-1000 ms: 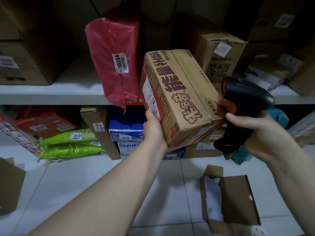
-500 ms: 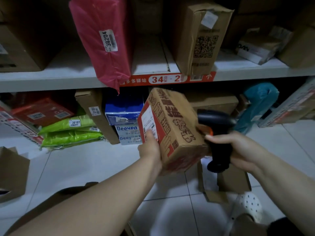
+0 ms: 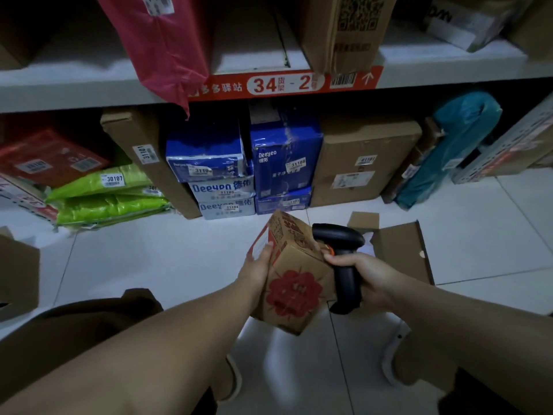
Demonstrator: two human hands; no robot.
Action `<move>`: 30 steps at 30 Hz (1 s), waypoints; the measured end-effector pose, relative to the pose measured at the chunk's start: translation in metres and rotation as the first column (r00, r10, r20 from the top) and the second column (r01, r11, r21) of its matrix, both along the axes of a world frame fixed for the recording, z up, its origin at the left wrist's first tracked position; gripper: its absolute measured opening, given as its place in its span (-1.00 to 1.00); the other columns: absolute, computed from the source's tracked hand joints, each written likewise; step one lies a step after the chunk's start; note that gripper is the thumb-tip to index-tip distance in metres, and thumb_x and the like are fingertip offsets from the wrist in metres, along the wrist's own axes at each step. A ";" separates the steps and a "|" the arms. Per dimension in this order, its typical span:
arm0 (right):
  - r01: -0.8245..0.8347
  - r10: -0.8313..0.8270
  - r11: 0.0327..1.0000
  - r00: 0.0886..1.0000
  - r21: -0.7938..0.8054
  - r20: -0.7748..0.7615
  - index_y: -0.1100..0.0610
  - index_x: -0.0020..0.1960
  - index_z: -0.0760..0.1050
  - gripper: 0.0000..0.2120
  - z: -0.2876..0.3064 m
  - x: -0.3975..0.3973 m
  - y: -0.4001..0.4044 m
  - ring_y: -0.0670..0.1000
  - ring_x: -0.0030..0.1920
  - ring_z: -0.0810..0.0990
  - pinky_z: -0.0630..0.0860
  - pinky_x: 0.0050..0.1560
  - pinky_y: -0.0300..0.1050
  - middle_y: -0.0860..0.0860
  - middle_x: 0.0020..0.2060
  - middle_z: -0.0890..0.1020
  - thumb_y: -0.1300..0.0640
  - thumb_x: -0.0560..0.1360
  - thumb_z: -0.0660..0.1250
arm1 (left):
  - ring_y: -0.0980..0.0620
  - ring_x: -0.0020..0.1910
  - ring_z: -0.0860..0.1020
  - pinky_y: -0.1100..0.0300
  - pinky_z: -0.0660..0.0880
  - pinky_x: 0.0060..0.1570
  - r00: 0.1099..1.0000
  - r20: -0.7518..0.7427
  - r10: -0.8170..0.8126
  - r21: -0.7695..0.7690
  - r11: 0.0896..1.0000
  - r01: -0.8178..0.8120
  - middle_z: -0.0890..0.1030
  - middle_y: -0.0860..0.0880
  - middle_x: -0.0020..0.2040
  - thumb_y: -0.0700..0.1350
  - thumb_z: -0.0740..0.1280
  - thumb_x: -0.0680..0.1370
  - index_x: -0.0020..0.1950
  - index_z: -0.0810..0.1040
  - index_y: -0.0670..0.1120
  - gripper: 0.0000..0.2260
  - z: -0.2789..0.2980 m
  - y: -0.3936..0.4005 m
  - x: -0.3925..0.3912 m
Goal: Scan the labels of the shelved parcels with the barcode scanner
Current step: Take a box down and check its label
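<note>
Box [image 3: 294, 274] now low over the floor [image 3: 167, 250], about 6 o'clock from the shelf tag [image 3: 284, 83]; half a second ago it was up just under the shelf [image 3: 74, 91] edge, a second ago level with the upper shelf's parcels. It is tilted, red flower print facing the camera, white label side at its 10 o'clock edge. Left hand [image 3: 258, 266] grips the box's left side, fingers closed on it, thumb over the label edge. Right hand [image 3: 363, 275] wrapped tight on the scanner [image 3: 341, 259] handle, at 3 o'clock of the box; scanner head touches or sits just beside the box's upper right, cannot tell which. Both arms have dropped and the view tilted down: upper shelf parcels now cut off at 12 o'clock, pink bag [image 3: 161, 40] and QR carton [image 3: 350, 28] only partly in frame. Lower row now fully seen: blue packs [image 3: 284, 157] at 12 o'clock of the box, brown carton [image 3: 365, 157] at 1 o'clock, green bags [image 3: 104, 196] at 10 o'clock, teal bag [image 3: 457, 145] at 2 o'clock. Open flat carton [image 3: 401, 253] on floor just past the scanner at 3 o'clock. White shoes [image 3: 392, 348] below at 5 o'clock.
</note>
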State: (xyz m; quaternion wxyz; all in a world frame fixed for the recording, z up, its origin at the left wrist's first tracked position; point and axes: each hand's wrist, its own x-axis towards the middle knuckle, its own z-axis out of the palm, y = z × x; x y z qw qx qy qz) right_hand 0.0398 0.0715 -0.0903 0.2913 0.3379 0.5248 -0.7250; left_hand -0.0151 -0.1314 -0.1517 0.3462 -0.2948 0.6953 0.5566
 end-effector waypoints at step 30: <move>0.091 -0.078 0.964 0.995 0.251 -0.061 0.23 -0.04 0.57 -0.81 -0.037 -0.025 -0.037 0.09 -0.35 0.56 0.52 -0.27 -0.12 0.09 -0.31 0.63 0.20 0.39 0.49 | -0.40 0.49 -0.04 -0.25 0.24 0.37 0.705 0.340 -0.622 -0.623 0.413 0.664 -0.38 -0.31 0.48 0.39 0.23 0.43 0.47 -0.47 0.11 -0.01 0.012 0.060 0.013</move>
